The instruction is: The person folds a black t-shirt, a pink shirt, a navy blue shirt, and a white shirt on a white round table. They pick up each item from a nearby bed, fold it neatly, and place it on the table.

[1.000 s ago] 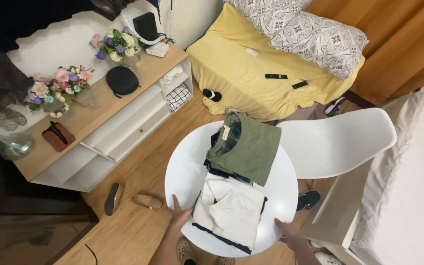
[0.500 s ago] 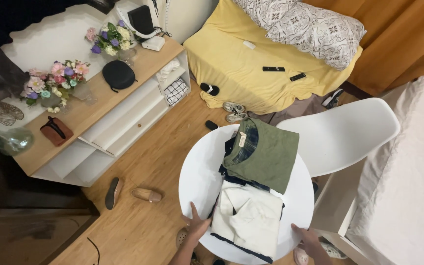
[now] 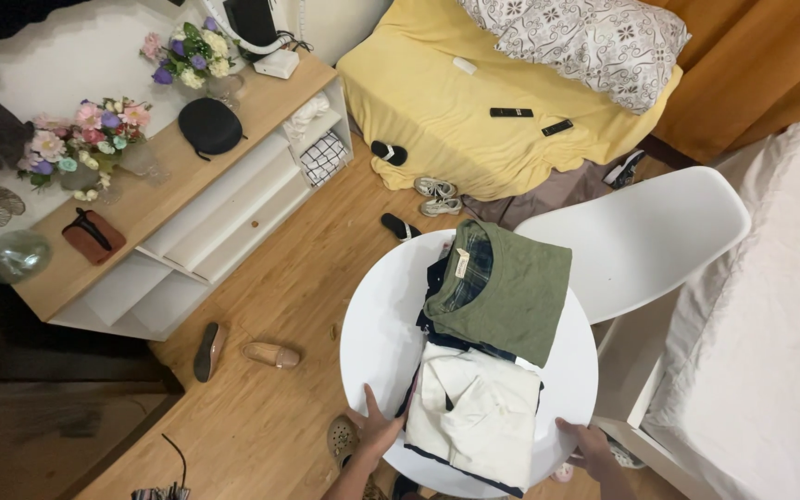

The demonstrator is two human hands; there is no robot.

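Note:
A round white table [image 3: 377,333] carries two folded garments. The near one is a white folded shirt with dark trim [image 3: 479,417]. Behind it lies a folded olive-green shirt [image 3: 511,287] over a dark plaid piece. My left hand [image 3: 374,431] rests flat at the white shirt's left edge, fingers spread. At the shirt's lower right corner, by the table rim, is my right hand [image 3: 585,440]; whether it grips the cloth is unclear.
A white chair [image 3: 641,236] stands behind the table. A yellow-covered bed [image 3: 437,120] with a patterned pillow and remotes lies beyond. A wooden shelf unit [image 3: 187,204] with flowers is at the left. Shoes and slippers [image 3: 270,354] lie on the wooden floor. A white mattress [image 3: 770,324] is at the right.
The view has shifted, so the table sits lower and more to the right in frame. Both hands stay at the white shirt's edges, the left one now more visible.

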